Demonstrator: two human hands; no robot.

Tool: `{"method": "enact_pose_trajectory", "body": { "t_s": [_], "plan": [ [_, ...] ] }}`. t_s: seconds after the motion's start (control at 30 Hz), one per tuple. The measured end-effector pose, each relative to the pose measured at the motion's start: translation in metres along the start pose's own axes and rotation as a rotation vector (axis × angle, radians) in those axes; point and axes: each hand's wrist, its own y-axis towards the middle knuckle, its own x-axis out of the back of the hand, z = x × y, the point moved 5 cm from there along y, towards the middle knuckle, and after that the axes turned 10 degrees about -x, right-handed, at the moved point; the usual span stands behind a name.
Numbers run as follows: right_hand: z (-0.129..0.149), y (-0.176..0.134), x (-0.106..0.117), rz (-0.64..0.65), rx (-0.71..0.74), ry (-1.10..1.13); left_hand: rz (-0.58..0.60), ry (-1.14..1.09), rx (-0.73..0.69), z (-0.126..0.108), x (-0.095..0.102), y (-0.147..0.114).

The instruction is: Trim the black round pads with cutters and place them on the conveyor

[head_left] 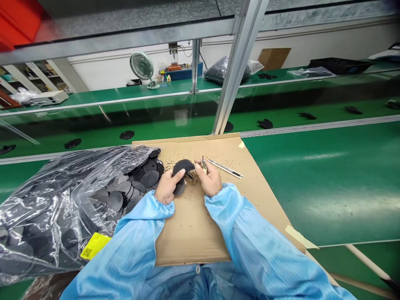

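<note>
My left hand [168, 185] is closed on a couple of black round plastic discs [183, 166], thumb on top, above the cardboard. The upper disc is tilted and partly covers the lower one. Close by on the right, my right hand [210, 178] is closed around a small metal tool [204, 164] whose tip points up; its exact kind is too small to tell. The right fingertips are at the upper disc's right edge. Beyond that hand lies a slim silver utility knife [226, 169]. Small black scraps are scattered on the brown cardboard sheet [193, 237].
A clear plastic bag [65, 200] spills many black discs [150, 179] on my left. A yellow label [95, 246] lies on it. Ahead, black parts [265, 123] sit spaced along a green conveyor belt [175, 125]. A metal post [236, 66] rises beyond the cardboard.
</note>
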Motion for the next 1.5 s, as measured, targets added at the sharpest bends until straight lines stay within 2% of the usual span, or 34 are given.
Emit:
{"method": "enact_pose_trajectory", "body": {
  "t_s": [0.07,0.1,0.23,0.3,0.47,0.6,0.77,0.93,1.1,1.33,1.4,1.5],
  "plan": [
    [0.001,0.001,-0.001,0.064,0.002,-0.008,0.05,0.057,0.008,0.001,-0.002,-0.002],
    [0.001,0.001,-0.002,0.094,0.007,-0.027,0.032,0.057,-0.001,0.002,-0.001,-0.002],
    [0.009,-0.007,-0.005,0.119,0.078,-0.106,-0.166,-0.045,-0.056,0.003,0.008,0.003],
    [0.015,-0.013,-0.007,0.094,0.167,-0.174,-0.2,-0.093,-0.081,0.004,0.01,0.005],
    [0.032,-0.031,-0.017,0.078,0.469,-0.292,-0.143,-0.204,-0.085,0.004,0.005,0.005],
    [0.037,-0.037,-0.023,0.124,0.593,-0.364,-0.024,-0.338,-0.002,0.003,-0.002,0.002],
    [0.035,-0.039,-0.027,0.168,0.606,-0.464,0.103,-0.414,0.081,0.0,-0.009,-0.002],
    [0.031,-0.037,-0.028,0.203,0.579,-0.487,0.102,-0.372,0.018,-0.003,-0.007,-0.003],
    [0.029,-0.033,-0.028,0.249,0.551,-0.568,0.051,-0.32,-0.047,-0.006,-0.002,-0.002],
    [0.027,-0.034,-0.03,0.235,0.574,-0.589,0.221,-0.297,-0.047,-0.004,-0.004,-0.007],
    [0.026,-0.034,-0.031,0.244,0.564,-0.583,0.227,-0.287,-0.045,-0.005,-0.004,-0.008],
    [0.026,-0.035,-0.031,0.265,0.576,-0.573,0.169,-0.321,-0.012,-0.006,-0.006,-0.007]
  ]
}}
